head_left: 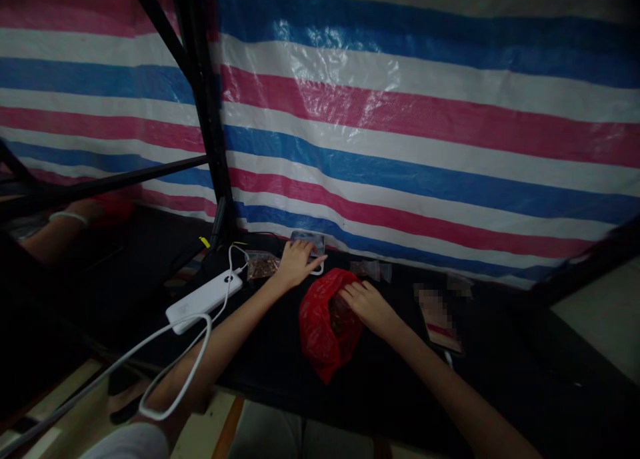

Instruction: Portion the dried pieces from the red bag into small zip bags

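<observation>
My left hand [299,263] lies palm down on a flat, glossy grey packet [308,241] at the back of the black table [400,372], near a loop of white cable. My right hand [367,306] curls at the mouth of a red plastic bag [317,329], which holds something dark brown. A small clear bag of brown pieces [263,266] sits just left of my left hand. A white power bank [204,300] lies further left, its white cable [173,372] running across my left forearm.
A pink, white and blue striped tarp [400,126] forms the wall behind the table, braced by a black metal frame [203,99]. Another small clear packet [370,270] lies at the back. A blurred card [439,320] lies at right. A forearm with a white band [65,226] shows at far left.
</observation>
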A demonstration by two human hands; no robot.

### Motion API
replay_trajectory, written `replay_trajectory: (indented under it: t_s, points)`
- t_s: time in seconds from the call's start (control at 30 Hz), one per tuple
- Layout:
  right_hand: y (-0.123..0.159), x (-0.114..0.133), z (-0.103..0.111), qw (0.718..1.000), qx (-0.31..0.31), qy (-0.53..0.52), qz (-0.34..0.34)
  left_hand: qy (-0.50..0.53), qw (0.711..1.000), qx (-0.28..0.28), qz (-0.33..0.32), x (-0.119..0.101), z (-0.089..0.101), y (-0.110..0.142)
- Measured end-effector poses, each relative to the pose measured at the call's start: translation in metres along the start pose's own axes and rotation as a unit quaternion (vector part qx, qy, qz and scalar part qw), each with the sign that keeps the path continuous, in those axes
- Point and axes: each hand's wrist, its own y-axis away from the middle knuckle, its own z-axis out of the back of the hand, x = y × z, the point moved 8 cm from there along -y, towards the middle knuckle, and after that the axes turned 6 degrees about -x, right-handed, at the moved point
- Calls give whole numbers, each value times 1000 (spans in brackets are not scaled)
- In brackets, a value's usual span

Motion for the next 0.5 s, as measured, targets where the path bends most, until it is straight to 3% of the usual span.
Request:
replay_trajectory:
  t_s: [0.07, 0.17, 0.27, 0.37, 0.5]
  points:
    - [-3, 1, -5, 1000, -8, 18, 0, -18, 998, 56, 17, -12, 8, 40]
    - [-7, 8, -17, 999, -11, 41, 8, -24, 984, 158, 81, -22, 3, 104]
    - [-9, 15, -28, 999, -2, 42, 28, 34, 978, 165, 125, -37, -11, 149]
    - [-7, 18, -34, 998, 24, 27, 43, 108, 977, 103, 152, -50, -26, 163]
    - [5, 14, -28, 999, 19, -17, 40, 233, 953, 73, 177, -51, -47, 147]
